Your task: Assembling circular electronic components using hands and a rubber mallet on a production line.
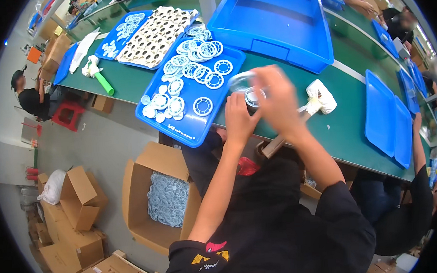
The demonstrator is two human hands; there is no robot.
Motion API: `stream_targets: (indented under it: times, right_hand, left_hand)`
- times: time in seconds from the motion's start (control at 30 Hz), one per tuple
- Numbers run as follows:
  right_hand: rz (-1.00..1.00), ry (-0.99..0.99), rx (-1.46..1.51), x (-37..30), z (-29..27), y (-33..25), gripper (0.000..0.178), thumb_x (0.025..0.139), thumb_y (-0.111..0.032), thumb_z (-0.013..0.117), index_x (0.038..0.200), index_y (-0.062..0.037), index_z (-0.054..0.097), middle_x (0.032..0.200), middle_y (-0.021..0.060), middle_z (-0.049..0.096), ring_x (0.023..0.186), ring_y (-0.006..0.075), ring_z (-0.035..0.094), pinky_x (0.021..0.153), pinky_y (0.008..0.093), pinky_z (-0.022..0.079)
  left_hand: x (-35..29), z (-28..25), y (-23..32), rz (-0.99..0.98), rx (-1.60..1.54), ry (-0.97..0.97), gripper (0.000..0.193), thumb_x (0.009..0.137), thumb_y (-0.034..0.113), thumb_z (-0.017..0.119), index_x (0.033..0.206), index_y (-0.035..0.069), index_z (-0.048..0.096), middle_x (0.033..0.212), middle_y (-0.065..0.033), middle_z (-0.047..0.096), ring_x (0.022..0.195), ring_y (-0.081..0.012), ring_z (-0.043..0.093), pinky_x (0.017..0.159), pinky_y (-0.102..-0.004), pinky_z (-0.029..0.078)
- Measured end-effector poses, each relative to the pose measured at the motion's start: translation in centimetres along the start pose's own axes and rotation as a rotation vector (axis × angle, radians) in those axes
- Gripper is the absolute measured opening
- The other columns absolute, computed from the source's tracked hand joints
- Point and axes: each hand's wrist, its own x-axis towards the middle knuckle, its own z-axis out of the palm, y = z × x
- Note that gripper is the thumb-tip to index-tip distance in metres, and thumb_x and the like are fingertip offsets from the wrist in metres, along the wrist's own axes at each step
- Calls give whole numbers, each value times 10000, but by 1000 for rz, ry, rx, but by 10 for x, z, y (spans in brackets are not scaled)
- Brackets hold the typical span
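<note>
At the centre of the frame, your left hand [238, 116] and blurred right hand [276, 101] close their grip together on a white plastic ring [252, 96] above the green tabletop [346, 115], just right of a blue tray [191, 130] of rings.

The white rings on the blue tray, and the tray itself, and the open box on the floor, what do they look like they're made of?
White rings: probably moulded plastic, matt, with evenly spaced pockets.
Blue tray: likely rigid plastic, one even colour, slightly glossy, with a raised rim.
Open box: corrugated cardboard, plain brown with folded flaps.
The ring between the left hand and right hand is too blurred to judge.
</note>
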Motion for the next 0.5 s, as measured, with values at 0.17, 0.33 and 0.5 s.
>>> stream_targets:
  times: [0.17,0.33,0.5]
  right_hand:
    - [345,-75,-194,-13,-73,102,172,1015,-89,621,1117,24,699,979,202,668,826,341,655,746,417,517]
    - [158,-321,-511,-27,-41,134,191,914,-94,665,1064,25,668,1100,239,631,1005,427,636,904,510,543]
    - [151,-484,-505,-37,-44,131,431,884,-183,733,1243,38,646,1191,240,630,1129,426,604,963,508,537]
  left_hand:
    - [3,-5,13,10,-34,49,586,778,270,877,1233,7,618,1179,-169,633,1084,-381,590,931,-475,480]
    - [1,-7,9,-20,-67,48,644,784,271,889,1296,19,590,1182,-172,633,1101,-385,592,941,-486,473]
    - [-1,-9,8,-26,-77,34,651,779,274,898,1292,27,583,1154,-169,646,1083,-382,604,931,-479,481]
